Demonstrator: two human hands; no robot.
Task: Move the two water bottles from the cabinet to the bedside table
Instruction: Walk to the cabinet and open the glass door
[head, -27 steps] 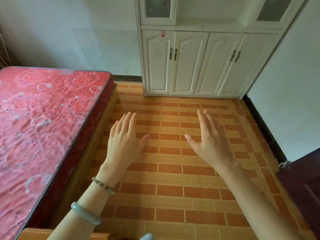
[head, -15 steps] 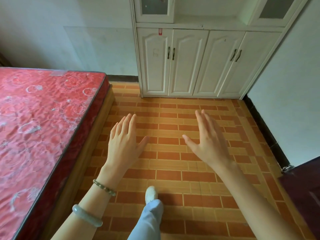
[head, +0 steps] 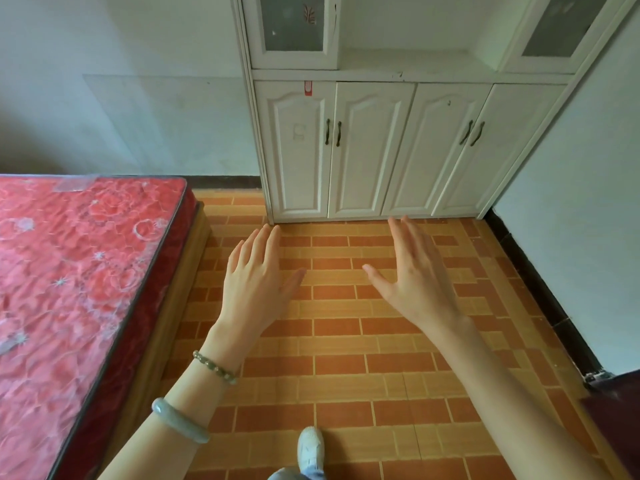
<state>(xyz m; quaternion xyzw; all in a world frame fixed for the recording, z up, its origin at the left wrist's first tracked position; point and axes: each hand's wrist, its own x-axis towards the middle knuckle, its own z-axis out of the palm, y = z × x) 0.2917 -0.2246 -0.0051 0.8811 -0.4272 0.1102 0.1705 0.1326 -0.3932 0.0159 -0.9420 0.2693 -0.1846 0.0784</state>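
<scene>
A white cabinet point(head: 374, 147) stands against the far wall, its four lower doors shut, with an open shelf point(head: 412, 62) above them between two glass-fronted doors. No water bottle shows anywhere, and the bedside table is out of view. My left hand point(head: 254, 285) and my right hand point(head: 415, 275) are held out flat over the tiled floor, fingers apart, palms down, holding nothing. Both hands are well short of the cabinet doors.
A bed with a red patterned mattress point(head: 69, 289) on a wooden frame fills the left side. A dark door edge point(head: 616, 417) juts in at the lower right by the white wall. Orange brick-pattern floor point(head: 346, 341) runs between bed and wall. My shoe point(head: 310, 448) shows at the bottom.
The view has moved closer to the cabinet, and more of its upper shelf and glass doors shows. Both hands stay open in the same pose. A foot has stepped forward.
</scene>
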